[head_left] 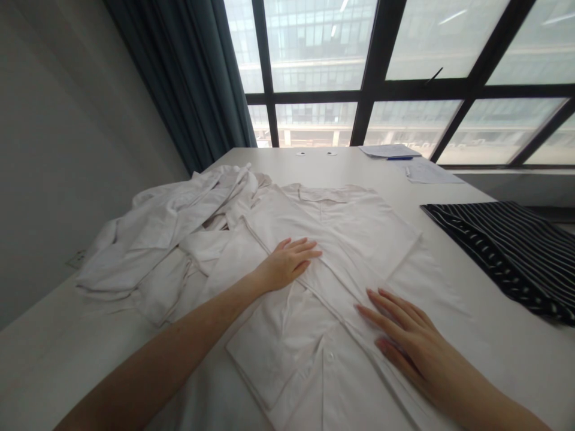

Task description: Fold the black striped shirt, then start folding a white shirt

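Note:
A white button-up shirt [350, 239] lies spread on the table before me, with one sleeve laid diagonally across its body. My left hand [287, 263] rests on that sleeve near the middle of the shirt, fingers stretched out and palm down. Lower and to the right, my right hand [408, 341] touches the same folded cloth with its fingers extended. Neither hand grips anything. A small button [331, 355] shows on the front placket near me. The collar [323, 194] points toward the window.
Crumpled white garments [153, 233] are heaped at the left, touching the shirt. A black-and-white striped cloth [507, 251] lies at the right edge. Papers [389, 151] and a blue pen [399, 158] are on the white table [269, 158] at the back, by the window. A dark curtain [193, 78] hangs behind.

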A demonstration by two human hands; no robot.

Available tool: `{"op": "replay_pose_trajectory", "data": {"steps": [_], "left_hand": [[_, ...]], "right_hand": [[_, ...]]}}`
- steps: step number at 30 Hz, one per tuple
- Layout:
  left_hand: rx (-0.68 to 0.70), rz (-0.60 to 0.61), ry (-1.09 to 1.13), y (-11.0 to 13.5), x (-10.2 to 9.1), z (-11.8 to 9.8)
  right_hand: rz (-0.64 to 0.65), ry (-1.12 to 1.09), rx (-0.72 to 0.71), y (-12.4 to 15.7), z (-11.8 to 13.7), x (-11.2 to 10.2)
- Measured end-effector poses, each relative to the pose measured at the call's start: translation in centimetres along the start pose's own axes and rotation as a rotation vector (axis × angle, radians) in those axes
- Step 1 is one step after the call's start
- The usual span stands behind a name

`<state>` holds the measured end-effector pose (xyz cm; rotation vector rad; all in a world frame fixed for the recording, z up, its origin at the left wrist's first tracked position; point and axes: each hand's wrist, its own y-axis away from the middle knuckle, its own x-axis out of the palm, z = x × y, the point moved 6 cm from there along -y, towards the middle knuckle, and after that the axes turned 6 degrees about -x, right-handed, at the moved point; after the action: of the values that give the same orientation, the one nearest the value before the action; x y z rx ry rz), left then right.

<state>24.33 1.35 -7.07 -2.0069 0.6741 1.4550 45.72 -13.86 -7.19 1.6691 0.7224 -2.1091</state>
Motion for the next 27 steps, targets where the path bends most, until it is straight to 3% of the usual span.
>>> {"op": "replay_pose_trajectory", "data": {"steps": [6, 11, 27], "left_hand": [[0.213, -0.070, -0.058, 0.4, -1.1, -2.3], [0.340, -0.060, -0.007, 0.9, -1.4, -3.5], [0.339, 0.006, 0.039, 1.0, -1.0, -3.2]], "right_hand": [[-0.071, 0.026, -0.073, 0.0, 0.5, -0.5], [-0.112, 0.066, -0.120, -0.2, 0.9, -1.0], [-0.120, 0.051, -0.092, 0.0, 1.3, -1.4]]}}
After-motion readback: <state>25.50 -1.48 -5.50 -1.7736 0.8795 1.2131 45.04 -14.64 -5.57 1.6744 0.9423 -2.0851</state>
